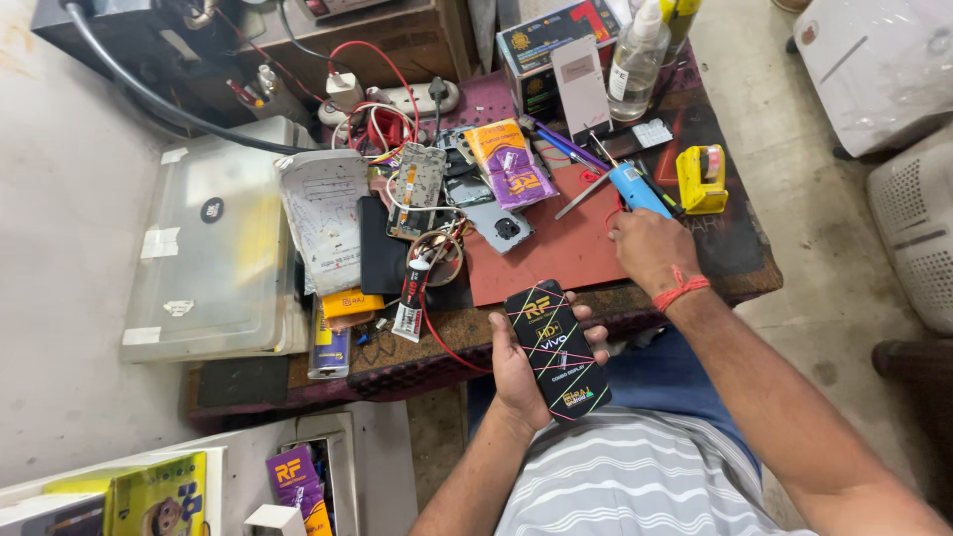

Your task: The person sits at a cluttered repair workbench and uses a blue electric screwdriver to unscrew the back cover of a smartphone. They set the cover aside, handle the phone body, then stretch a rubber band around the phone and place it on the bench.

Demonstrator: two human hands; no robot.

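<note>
From the head camera, looking down, the left hand [518, 372] held a flat black phone-display package [556, 350] with coloured diagonal stripes, fingers wrapped round its edges from beneath, so that the package lay face up above the lap, just in front of the near edge of the surface [417, 369]. The right hand [650, 248], with a red thread at the wrist, was stretched out over the surface and closed round the handle of a blue tool [635, 187] whose thin metal tip pointed left, low over a red work mat [556, 243]. How tightly the fingers gripped could not be told, as the back of the hand faced the camera.

Just right of the blue tool stood a small yellow holder [701, 179]. On the mat's upper left lay a purple and orange pouch [508, 162], partly over a grey phone back cover [499, 226]. Left of these was an opened phone frame [418, 189] with its circuit board showing, amid red and white wires [382, 124]. A clear plastic bottle [635, 58] and a cardboard box [551, 40] stood at the far edge. At the left end sat a closed translucent plastic case [213, 238], with a printed paper sheet [326, 218] leaning beside it. Below the surface, yellow and purple boxes [298, 478] filled an open shelf. The person wore a grey striped shirt [635, 476].
</note>
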